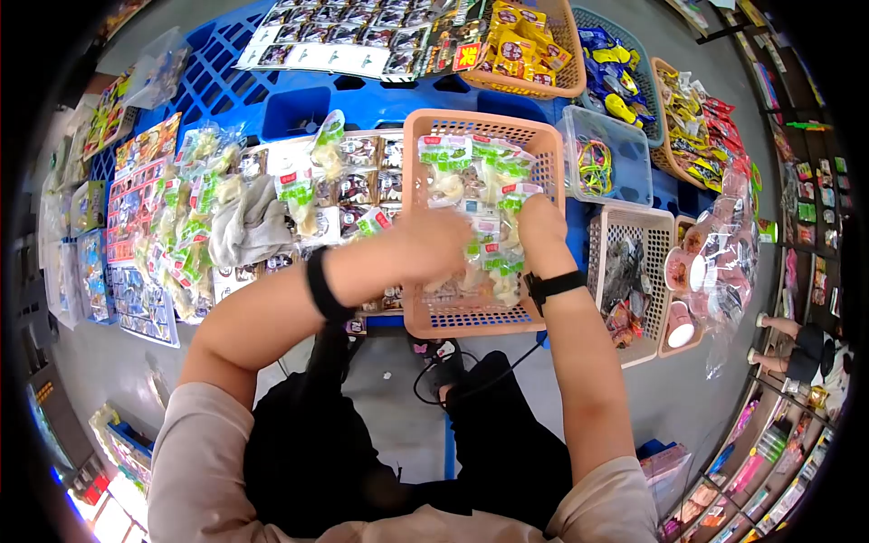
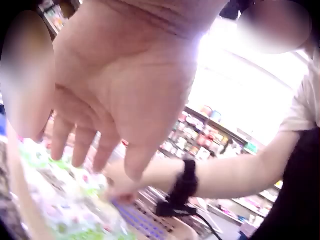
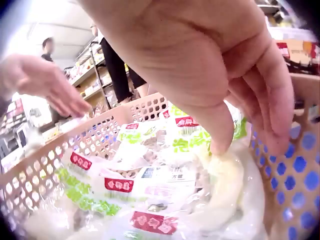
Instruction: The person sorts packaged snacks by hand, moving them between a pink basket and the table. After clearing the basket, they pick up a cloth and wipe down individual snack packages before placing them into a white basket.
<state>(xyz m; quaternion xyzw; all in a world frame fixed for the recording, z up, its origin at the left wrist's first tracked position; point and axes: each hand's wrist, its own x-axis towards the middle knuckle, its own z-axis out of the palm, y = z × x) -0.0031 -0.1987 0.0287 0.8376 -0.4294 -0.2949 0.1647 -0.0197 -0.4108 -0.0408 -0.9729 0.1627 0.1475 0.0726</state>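
1. green-and-white packets (image 1: 444, 151) lie in a tan basket (image 1: 410, 181) at the centre of the head view.
2. the work appears partway along: many packets sit inside, while loose packets (image 1: 294, 190) lie at centre left, around a gray cloth (image 1: 253, 226).
3. the right hand (image 1: 543, 226), fingers bent, sets its thumb on one packet (image 3: 225, 185) at the basket's right; whether it grips cannot be told.
4. the left hand (image 1: 439, 244), fingers outstretched and apparently holding nothing, hovers over the basket's left side.
5. right of centre stands a clear box (image 1: 631, 167).
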